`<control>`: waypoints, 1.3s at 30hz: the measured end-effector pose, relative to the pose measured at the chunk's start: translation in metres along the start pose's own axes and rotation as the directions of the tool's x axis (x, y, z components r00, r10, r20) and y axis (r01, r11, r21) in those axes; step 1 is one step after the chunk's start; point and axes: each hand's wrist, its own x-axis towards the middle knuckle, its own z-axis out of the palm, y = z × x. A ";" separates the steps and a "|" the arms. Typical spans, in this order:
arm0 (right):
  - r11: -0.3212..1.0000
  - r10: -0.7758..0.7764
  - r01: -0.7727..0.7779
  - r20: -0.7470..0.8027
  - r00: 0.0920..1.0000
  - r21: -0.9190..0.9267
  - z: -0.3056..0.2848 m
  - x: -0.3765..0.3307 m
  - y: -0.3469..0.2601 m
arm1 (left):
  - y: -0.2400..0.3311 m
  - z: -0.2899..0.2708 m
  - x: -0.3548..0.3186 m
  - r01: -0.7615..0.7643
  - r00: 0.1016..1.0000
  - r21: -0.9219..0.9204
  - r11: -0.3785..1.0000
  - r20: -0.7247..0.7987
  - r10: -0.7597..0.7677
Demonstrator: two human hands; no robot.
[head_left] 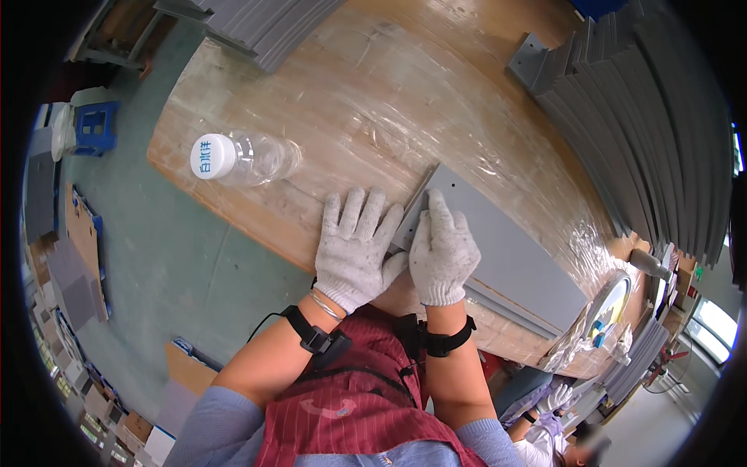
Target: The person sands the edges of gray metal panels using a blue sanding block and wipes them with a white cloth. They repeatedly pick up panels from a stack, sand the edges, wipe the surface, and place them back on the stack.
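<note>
A long grey panel (498,241) with small drilled holes lies at a slant on the table, with at least one more board edge showing under it. Beside its left end my left hand (350,249), in a white knit glove, lies flat with the fingers spread, the fingertips near the panel's corner. My right hand (445,253), gloved the same way, rests on the panel's left part. Its index finger points forward onto the surface, while the other fingers are curled under; whatever they may hold is hidden.
A clear plastic bottle (261,159) with a white cap is on the table's left. Stacks of grey panels (630,117) stand at the far right, with another stack (264,27) at the far left. A roll of tape (611,300) is near the right edge. A co-worker's gloved hand (554,398) shows lower right.
</note>
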 end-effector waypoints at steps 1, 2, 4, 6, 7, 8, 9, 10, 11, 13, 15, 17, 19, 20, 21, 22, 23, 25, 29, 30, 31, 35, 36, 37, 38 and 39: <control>0.997 -0.076 0.077 0.057 0.996 -0.026 -0.004 -0.001 -0.008 | -0.001 0.001 0.001 -0.001 1.000 0.007 1.000 -0.002 0.001; 0.998 -0.053 0.057 0.131 0.990 -0.028 -0.006 -0.003 -0.011 | -0.001 0.001 0.002 -0.001 1.000 0.015 1.000 -0.004 0.001; 0.995 0.092 -0.092 -0.001 0.996 0.047 0.000 -0.003 0.004 | -0.002 0.003 -0.001 -0.007 1.000 -0.002 1.000 -0.020 0.007; 0.992 0.115 -0.110 -0.083 0.990 0.066 0.001 0.001 0.008 | -0.002 0.003 -0.002 -0.006 1.000 -0.009 1.000 -0.017 0.006; 0.997 0.061 -0.059 -0.033 0.998 0.043 -0.001 -0.001 0.005 | -0.001 0.002 -0.001 -0.001 1.000 -0.007 1.000 -0.007 0.001; 1.000 0.007 -0.007 0.018 1.000 0.022 -0.003 -0.004 0.000 | -0.001 0.001 0.000 0.003 1.000 -0.005 1.000 0.004 -0.003; 0.999 -0.052 0.052 0.069 0.996 0.006 -0.004 -0.004 -0.003 | -0.001 0.000 0.000 0.006 1.000 -0.006 1.000 0.008 -0.006; 0.998 0.002 -0.005 0.044 0.999 0.057 -0.001 -0.004 0.001 | -0.001 -0.001 0.001 0.008 1.000 -0.008 1.000 0.012 -0.008; 0.998 0.023 -0.023 0.013 1.000 0.052 0.000 -0.003 0.004 | -0.001 -0.001 0.001 0.011 1.000 -0.010 1.000 0.017 -0.010; 0.997 0.072 -0.070 -0.051 0.996 0.046 0.002 -0.003 0.006 | -0.002 0.002 -0.001 0.001 1.000 -0.011 1.000 -0.005 -0.001; 0.997 0.033 -0.036 0.038 0.999 0.062 -0.003 -0.003 0.001 | -0.002 0.002 -0.001 -0.001 1.000 -0.009 1.000 -0.006 0.001; 0.997 0.036 -0.039 0.042 0.998 0.070 -0.005 -0.003 0.002 | -0.002 0.000 0.000 0.004 1.000 -0.004 1.000 0.015 -0.004; 0.994 0.075 -0.071 -0.044 0.996 0.084 -0.001 -0.001 0.006 | -0.002 0.002 -0.001 -0.004 1.000 -0.007 1.000 -0.012 0.004; 0.994 0.058 -0.058 0.001 0.998 0.091 -0.003 0.000 0.005 | -0.002 0.002 -0.001 -0.009 1.000 -0.008 1.000 -0.025 0.009; 0.994 0.045 -0.050 0.048 0.998 0.096 -0.008 0.001 0.002 | -0.001 0.001 -0.001 -0.004 1.000 -0.007 1.000 -0.007 0.004; 0.994 0.032 -0.042 0.094 0.995 0.102 -0.010 0.001 0.001 | 0.000 -0.002 0.001 0.001 1.000 -0.006 1.000 0.010 0.000; 0.994 0.054 -0.059 0.057 0.997 0.091 -0.009 -0.001 0.002 | 0.000 -0.003 0.002 0.005 1.000 -0.005 1.000 0.028 -0.005; 0.993 0.086 -0.085 -0.017 0.996 0.077 -0.004 0.000 0.007 | 0.000 0.000 0.001 -0.001 1.000 -0.012 1.000 0.002 0.001; 0.990 0.051 -0.047 -0.019 0.999 0.134 -0.004 -0.002 0.007 | 0.000 0.000 -0.001 0.003 1.000 -0.008 1.000 -0.001 -0.003; 0.991 0.066 -0.062 -0.025 0.998 0.120 -0.004 -0.001 0.007 | 0.000 0.000 0.000 0.002 1.000 -0.006 1.000 0.004 -0.002; 0.991 0.081 -0.077 -0.031 0.996 0.107 -0.005 -0.001 0.007 | 0.000 -0.001 0.001 0.001 1.000 -0.003 1.000 0.010 -0.001; 0.985 0.083 -0.083 0.001 0.997 0.149 -0.006 -0.002 0.005 | 0.000 -0.001 0.000 0.007 1.000 -0.007 1.000 0.017 -0.007; 0.986 0.098 -0.096 -0.009 0.995 0.137 -0.004 -0.002 0.004 | 0.000 0.000 0.000 0.007 1.000 -0.006 1.000 0.011 -0.006; 0.986 0.113 -0.110 -0.018 0.993 0.124 -0.004 -0.002 0.004 | 0.000 0.000 0.000 0.006 1.000 -0.006 1.000 0.006 -0.006; 0.986 0.106 -0.103 -0.013 0.994 0.130 -0.004 -0.001 0.004 | 0.000 0.000 0.000 0.006 1.000 -0.005 1.000 0.000 -0.006; 0.986 0.100 -0.098 -0.007 0.995 0.136 -0.005 -0.001 0.005 | 0.000 0.000 -0.001 -0.003 1.000 0.006 1.000 -0.016 0.003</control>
